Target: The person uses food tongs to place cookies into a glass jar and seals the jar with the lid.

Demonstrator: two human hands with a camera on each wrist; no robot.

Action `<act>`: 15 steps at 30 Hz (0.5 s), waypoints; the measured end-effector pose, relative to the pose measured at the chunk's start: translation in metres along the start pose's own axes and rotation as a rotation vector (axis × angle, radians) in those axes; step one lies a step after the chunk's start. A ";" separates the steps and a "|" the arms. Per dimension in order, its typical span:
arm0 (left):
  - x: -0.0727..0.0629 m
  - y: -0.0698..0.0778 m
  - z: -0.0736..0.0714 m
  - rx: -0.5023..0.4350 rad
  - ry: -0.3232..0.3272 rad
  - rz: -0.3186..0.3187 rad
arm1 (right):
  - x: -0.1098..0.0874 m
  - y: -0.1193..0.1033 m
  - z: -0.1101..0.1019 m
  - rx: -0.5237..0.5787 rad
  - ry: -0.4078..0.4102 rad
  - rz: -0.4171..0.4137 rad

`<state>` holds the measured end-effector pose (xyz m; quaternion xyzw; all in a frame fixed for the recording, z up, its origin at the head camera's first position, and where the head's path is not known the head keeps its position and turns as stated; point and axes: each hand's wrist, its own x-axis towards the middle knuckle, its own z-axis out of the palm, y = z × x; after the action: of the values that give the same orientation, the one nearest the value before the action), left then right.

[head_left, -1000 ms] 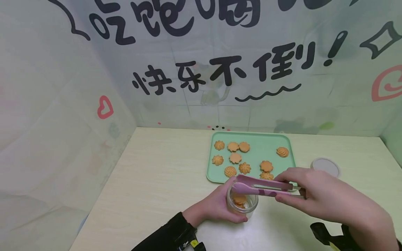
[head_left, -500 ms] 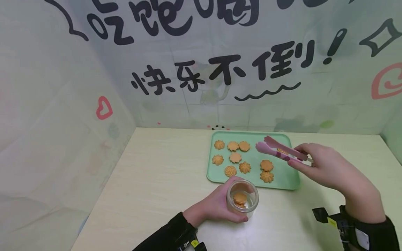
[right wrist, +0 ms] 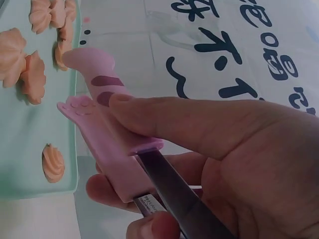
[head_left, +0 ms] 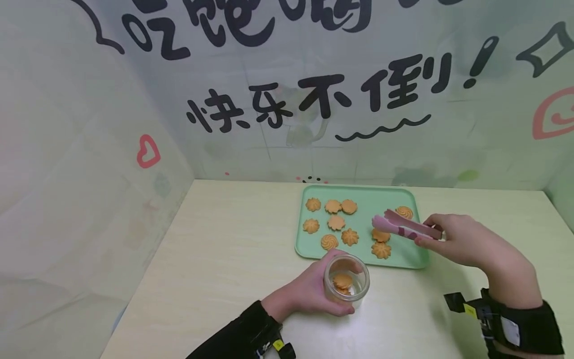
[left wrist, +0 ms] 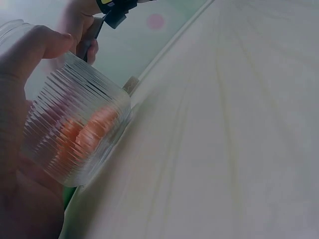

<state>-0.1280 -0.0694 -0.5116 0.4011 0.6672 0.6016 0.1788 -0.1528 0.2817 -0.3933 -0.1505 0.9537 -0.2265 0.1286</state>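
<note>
My left hand grips a clear ribbed glass jar that stands on the table just in front of the green tray; orange cookies lie in the jar. My right hand holds pink tongs by the handle, their paw-shaped tips apart and empty, hovering over the tray's right side above a flower-shaped cookie. Several orange cookies lie on the tray. In the right wrist view my fingers pinch the tongs with cookies beyond the tips.
A pale wooden table is walled by a printed backdrop at the back and both sides. A swirl cookie lies at the tray's far right. The tray's near edge lies close behind the jar.
My right hand moved the tongs from over the jar to the tray, then lowered them toward the cookies on its right side. The left hand and jar stayed put.
</note>
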 end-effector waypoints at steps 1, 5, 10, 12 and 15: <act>0.000 0.000 0.000 0.001 0.001 0.002 | 0.001 0.000 0.000 0.001 -0.008 0.000; 0.001 0.001 -0.001 -0.006 -0.001 -0.006 | 0.002 0.002 0.000 0.002 -0.034 0.015; 0.000 0.002 -0.001 -0.014 -0.003 -0.016 | 0.002 0.003 0.000 0.007 -0.054 0.034; 0.000 0.001 0.000 -0.014 -0.001 -0.014 | 0.003 0.004 0.000 0.010 -0.059 0.037; 0.000 0.000 0.000 -0.015 -0.002 -0.006 | 0.004 0.005 0.001 0.014 -0.071 0.038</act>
<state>-0.1283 -0.0696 -0.5116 0.3983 0.6638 0.6056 0.1842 -0.1574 0.2845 -0.3976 -0.1394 0.9496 -0.2254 0.1675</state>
